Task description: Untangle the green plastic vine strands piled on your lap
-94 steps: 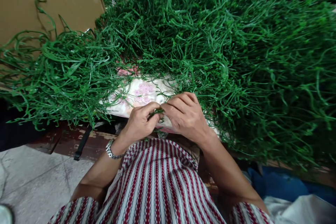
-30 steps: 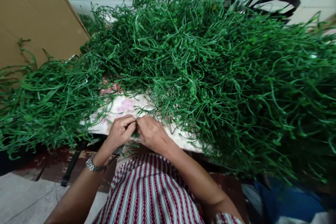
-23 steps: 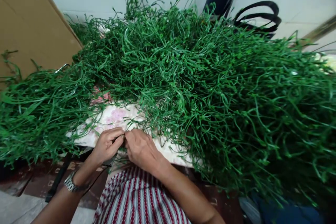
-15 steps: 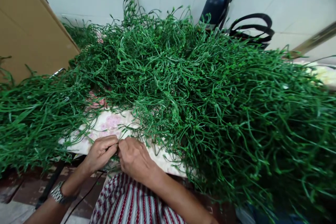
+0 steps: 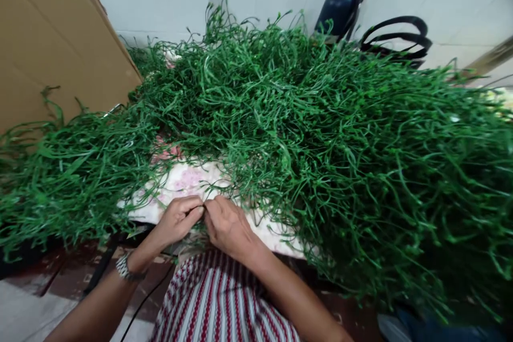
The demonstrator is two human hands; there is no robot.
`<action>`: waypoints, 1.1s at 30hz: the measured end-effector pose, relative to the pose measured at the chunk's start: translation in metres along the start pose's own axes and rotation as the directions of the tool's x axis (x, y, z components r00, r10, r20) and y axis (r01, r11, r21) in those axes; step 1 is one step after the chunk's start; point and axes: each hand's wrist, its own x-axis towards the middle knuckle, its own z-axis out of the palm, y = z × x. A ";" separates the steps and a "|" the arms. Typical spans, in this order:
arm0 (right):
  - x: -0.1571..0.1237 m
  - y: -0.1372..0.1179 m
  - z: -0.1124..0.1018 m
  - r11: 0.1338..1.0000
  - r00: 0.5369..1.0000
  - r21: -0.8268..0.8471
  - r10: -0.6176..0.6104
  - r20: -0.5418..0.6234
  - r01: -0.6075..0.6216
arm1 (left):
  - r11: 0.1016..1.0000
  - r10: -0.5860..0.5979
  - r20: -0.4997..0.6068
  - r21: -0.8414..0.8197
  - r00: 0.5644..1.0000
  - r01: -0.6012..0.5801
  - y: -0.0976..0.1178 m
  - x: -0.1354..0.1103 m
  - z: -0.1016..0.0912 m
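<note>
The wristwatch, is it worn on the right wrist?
No, the wristwatch sits on the wrist behind the left hand, while the wrist of the right hand is bare.

Left hand [image 5: 179, 220]: knuckles up, fingers curled in, thumb and fingertips pinched tight.
Right hand [image 5: 227, 224]: back up, fingers bent down and pinched, tips touching those of the other hand.
Left forearm [image 5: 100, 304]: bare, rising from the lower left.
Right forearm [image 5: 288, 294]: bare, entering from the lower right, angled up-left.
</note>
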 end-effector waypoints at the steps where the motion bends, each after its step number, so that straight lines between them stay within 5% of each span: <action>1: 0.001 0.000 0.001 1.000 1.000 -0.006 -0.001 0.004 0.001 | 1.000 0.002 -0.003 -0.007 1.000 -0.002 0.001 0.001 -0.001; 11: 0.000 -0.015 -0.019 0.990 0.989 -0.111 -0.068 0.134 0.083 | 0.962 0.242 0.142 0.095 0.960 -0.257 0.013 -0.001 -0.021; 16: 0.004 -0.004 -0.038 0.951 0.949 0.303 -0.150 0.279 0.062 | 0.903 0.430 0.204 -0.104 0.879 -0.418 0.017 -0.004 -0.023; 20: 0.008 0.012 -0.031 0.587 0.898 0.791 -0.238 0.370 -0.171 | 0.862 0.444 0.237 -0.375 0.864 -0.341 0.019 -0.003 -0.023; 23: 0.006 0.016 -0.019 0.328 0.886 0.879 -0.192 0.421 -0.346 | 0.839 0.393 0.254 -0.492 0.884 -0.232 0.016 -0.003 -0.021; 27: 0.004 0.011 -0.011 0.167 0.890 0.890 -0.106 0.443 -0.424 | 0.774 0.332 0.249 -0.623 0.910 -0.112 0.009 -0.003 -0.015; 29: 0.005 0.008 -0.014 0.211 0.917 0.899 -0.019 0.398 -0.385 | 0.750 0.265 0.199 -0.657 0.944 -0.072 0.006 -0.003 -0.014; 33: 0.007 0.003 -0.029 0.601 0.979 0.775 0.162 0.124 -0.198 | 0.847 0.205 0.104 -0.516 0.973 -0.123 0.007 -0.002 -0.019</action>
